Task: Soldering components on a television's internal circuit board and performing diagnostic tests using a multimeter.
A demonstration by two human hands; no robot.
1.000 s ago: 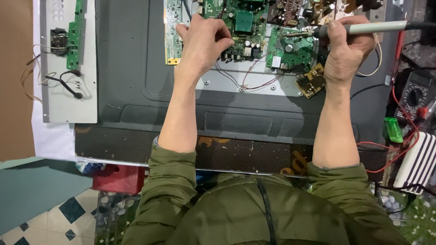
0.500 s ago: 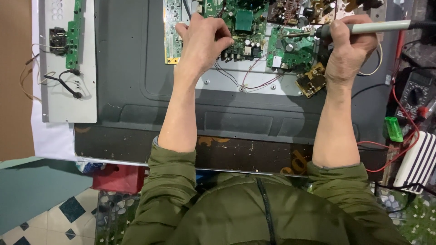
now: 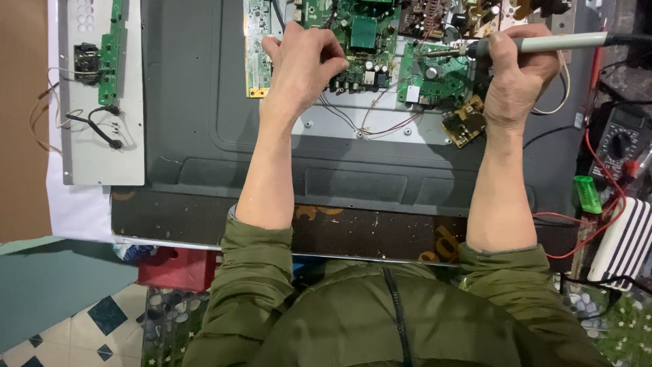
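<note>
Soldering iron point(image 3: 536, 44) in right hand point(image 3: 519, 85) over circuit board point(image 3: 370, 37).

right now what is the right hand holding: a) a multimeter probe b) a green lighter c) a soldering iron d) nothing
c: the right hand grips a soldering iron by its pale handle, tip pointed left over the green circuit board; the green lighter lies untouched off to the side.

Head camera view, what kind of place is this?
Likely an electronics repair bench: the right hand holds a soldering iron over green circuit boards on an opened flat-screen back panel, with a multimeter beside it.
</note>
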